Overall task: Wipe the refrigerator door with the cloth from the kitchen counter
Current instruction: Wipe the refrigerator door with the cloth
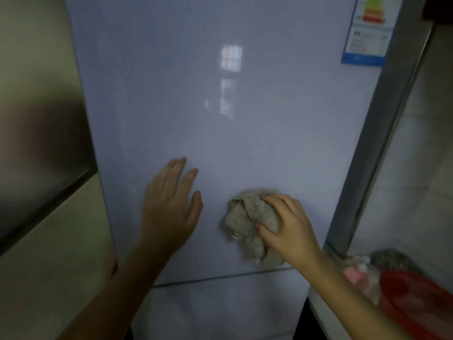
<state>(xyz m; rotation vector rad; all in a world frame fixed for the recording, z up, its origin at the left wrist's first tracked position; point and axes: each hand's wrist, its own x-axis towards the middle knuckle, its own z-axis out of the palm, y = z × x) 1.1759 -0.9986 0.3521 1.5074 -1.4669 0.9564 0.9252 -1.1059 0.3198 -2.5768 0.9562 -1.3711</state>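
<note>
Two hands work at the refrigerator door (220, 119), both on its lower part, just above the seam (220, 278) that divides it from the panel below. Left of the door stands a beige cabinet front (49, 241), which has no part in the job. On the door's left half the left hand (171, 207) lies flat with straight, slightly spread fingers, holding nothing; it seems to brace against the surface. On the door's right half, near that hand but apart from it, the cloth (245, 217) is bunched into a speckled grey wad against the door. The right hand (291, 227) grips it from the right, fingers curled over the top and thumb tucked under. High in the door's right corner sits a blue-edged energy label (367, 33). Right of the door, a tabletop (326, 312) carries a red basin (416, 303) and something pink (353, 276), too blurred to name.

The cloth is off the counter and on the door, so fetching is done and wiping looks under way. The glossy surface shows no streaks or wet marks, so I cannot tell which areas are finished. The broad stretch above the hands, the label corner and the panel below the seam may all remain.
</note>
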